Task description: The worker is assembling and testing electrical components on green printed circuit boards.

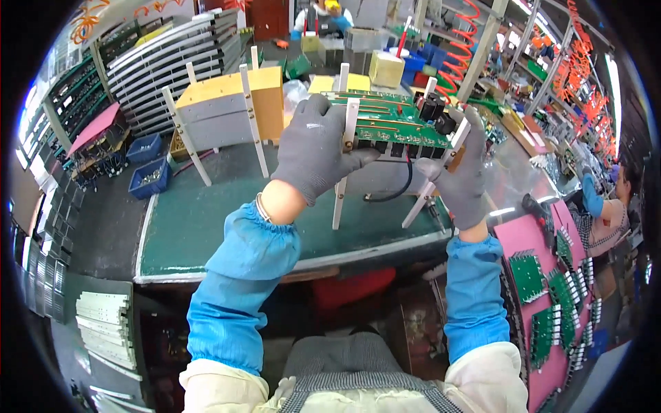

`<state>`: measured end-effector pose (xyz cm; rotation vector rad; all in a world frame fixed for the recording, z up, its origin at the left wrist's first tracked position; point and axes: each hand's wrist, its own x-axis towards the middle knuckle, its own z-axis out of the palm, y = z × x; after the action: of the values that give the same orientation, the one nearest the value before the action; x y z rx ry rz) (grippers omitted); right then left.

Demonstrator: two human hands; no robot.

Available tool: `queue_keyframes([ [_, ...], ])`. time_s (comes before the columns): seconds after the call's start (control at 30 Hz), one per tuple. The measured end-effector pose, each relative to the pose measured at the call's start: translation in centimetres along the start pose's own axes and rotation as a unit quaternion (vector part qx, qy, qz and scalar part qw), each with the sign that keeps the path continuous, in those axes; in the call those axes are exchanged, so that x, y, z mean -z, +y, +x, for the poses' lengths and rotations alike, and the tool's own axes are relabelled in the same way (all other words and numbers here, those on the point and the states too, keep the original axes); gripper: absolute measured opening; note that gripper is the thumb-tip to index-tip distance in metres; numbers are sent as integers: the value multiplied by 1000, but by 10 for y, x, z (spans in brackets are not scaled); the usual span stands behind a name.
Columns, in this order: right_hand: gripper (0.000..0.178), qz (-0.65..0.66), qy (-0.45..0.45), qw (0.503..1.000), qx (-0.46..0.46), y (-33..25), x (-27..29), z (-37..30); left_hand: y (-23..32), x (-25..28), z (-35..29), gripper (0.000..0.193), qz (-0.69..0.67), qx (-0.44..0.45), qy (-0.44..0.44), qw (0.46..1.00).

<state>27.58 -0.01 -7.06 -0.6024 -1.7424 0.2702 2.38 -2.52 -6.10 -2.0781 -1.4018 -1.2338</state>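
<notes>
A long green circuit board with black parts and a short black cable hangs between upright white posts over the bench. At its left end my left hand, in a grey glove, is closed round the board beside a white post. My gloved right hand grips the opposite end, next to a slanted white post. The fingers of both hands are partly hidden behind board and posts. Near my right hand a slim metal tool is on the bench.
The green bench top has a pale front edge. A grey panel with a yellow board stands in another post frame at left. Blue bins sit beyond. At right, circuit boards lie on a pink surface, and a person sits close by.
</notes>
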Motion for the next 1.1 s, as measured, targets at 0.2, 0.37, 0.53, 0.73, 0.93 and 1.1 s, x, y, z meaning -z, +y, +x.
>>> queue_keyframes([
  [0.2, 111, -97, -2, 991, -97, -28, -3, 9, 8, 19, 11, 56, 8, 25, -56, 998],
  [0.37, 95, -42, -9, 994, -97, -37, -4, 18, 4, 26, 16, 70, -15, 43, -96, 994],
  [0.53, 50, -115, -26, 985, -125, -51, 22, 31, 14, 40, -5, 75, -128, 159, 29, 979],
  [0.73, 28, -217, -24, 972, -82, -42, 32, 45, 31, 4, -106, 60, -121, 326, -196, 917],
  [0.93, 18, -257, -25, 965, -55, -28, 38, 63, 14, -32, -82, 31, -53, 305, -289, 906],
  [1.1, 14, -244, -51, 967, -49, 14, 29, 105, -1, -40, -57, 28, -87, 280, -230, 928],
])
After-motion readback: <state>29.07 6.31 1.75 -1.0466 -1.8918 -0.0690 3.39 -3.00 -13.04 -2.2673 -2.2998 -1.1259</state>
